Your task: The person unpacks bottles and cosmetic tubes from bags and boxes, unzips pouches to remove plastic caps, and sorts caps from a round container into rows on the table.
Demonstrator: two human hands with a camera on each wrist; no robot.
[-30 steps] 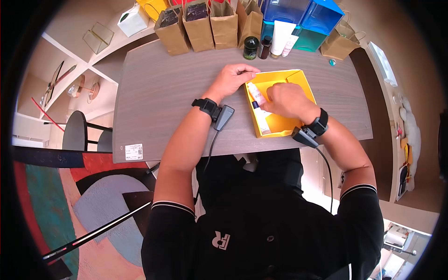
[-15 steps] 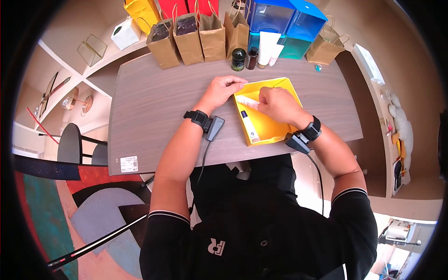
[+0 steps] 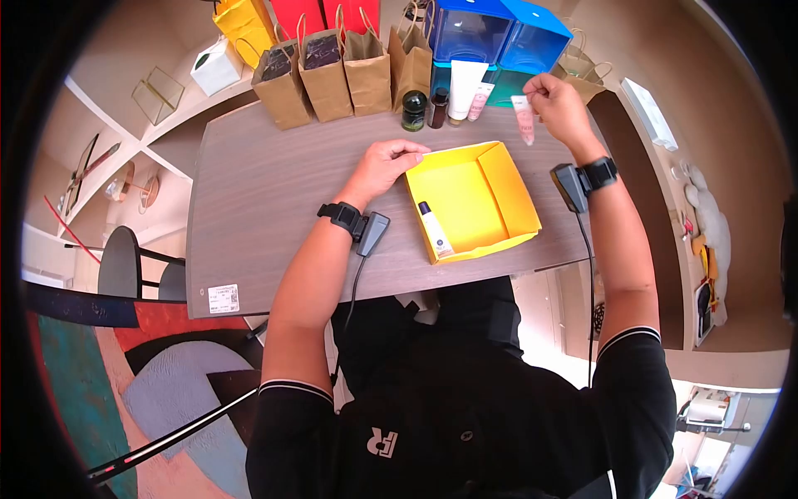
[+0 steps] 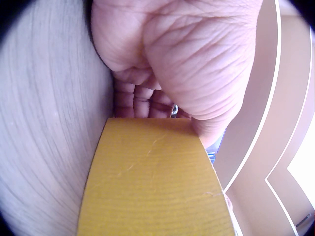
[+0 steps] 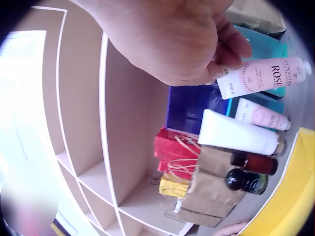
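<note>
My right hand [image 3: 561,108] pinches the flat end of a pink and white hand cream tube [image 5: 266,77] marked ROSE, cap downward, above the table's back right part. At the yellow box [image 3: 517,195], my left hand [image 3: 381,169] grips the back left corner, thumb at the rim and fingers round the outer side. Inside the box lies a white tube with a dark cap [image 3: 435,229] along the left wall. Left of the held tube stand a smaller pink tube [image 3: 480,101], a large white tube [image 3: 465,91], a brown bottle [image 3: 438,108] and a dark green bottle [image 3: 414,112].
Several brown paper bags [image 3: 324,75] line the back of the table [image 3: 274,183]. Blue and teal clear drawers [image 3: 532,41] stand behind the bottles, with another paper bag [image 3: 586,68] to their right. Shelves border the table on both sides.
My right hand has lifted the pink tube out of the box and carried it to the back right. The left hand stays at the box corner; the dark-capped tube remains inside.
</note>
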